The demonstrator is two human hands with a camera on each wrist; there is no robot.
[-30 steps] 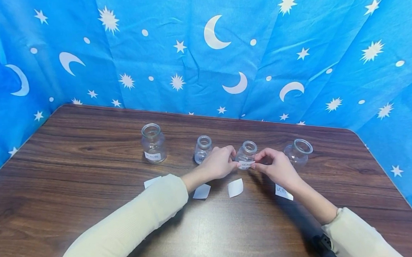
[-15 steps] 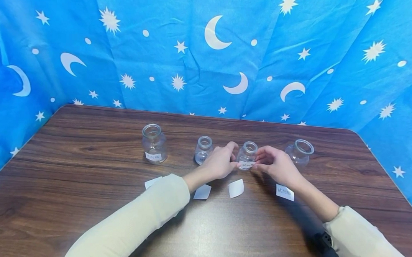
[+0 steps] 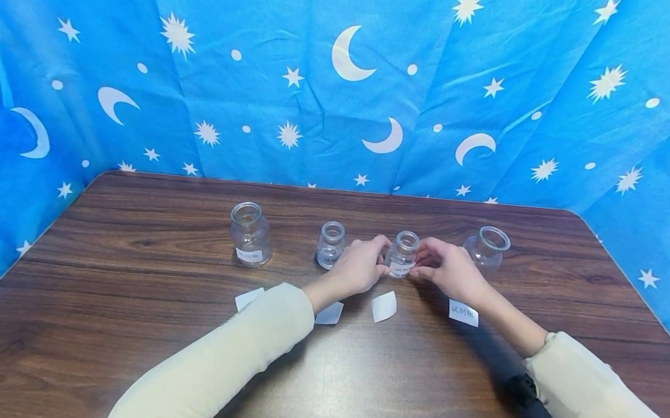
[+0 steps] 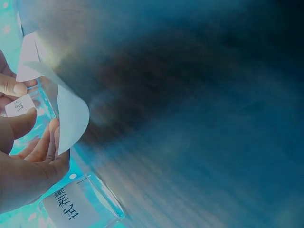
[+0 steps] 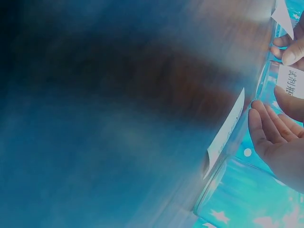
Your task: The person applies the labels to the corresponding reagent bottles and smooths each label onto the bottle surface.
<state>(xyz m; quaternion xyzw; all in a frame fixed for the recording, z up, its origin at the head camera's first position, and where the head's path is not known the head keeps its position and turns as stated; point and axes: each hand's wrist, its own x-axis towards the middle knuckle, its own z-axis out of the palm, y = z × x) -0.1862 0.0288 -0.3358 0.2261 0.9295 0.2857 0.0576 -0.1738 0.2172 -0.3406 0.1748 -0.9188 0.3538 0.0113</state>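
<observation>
A small clear glass reagent bottle stands upright between my hands, a white handwritten label on its near side. My left hand holds it from the left, thumb at the label's left end. From the right, my right hand does the same, its thumb beside the label's other end. In the right wrist view, the right fingers reach along the bottle's side while the thumb lies by the label. The left wrist view shows the left thumb close to the label, fingers behind the bottle.
Left of my hands are a small labelled bottle and a bigger labelled one. A wide-mouthed bottle stands behind my right hand. Blank paper slips and a written label lie nearer on the wooden table.
The held bottle has shifted very slightly right and nearer, and its label sits a little more tilted. My left hand has moved slightly right; the right hand stays nearly in place.
</observation>
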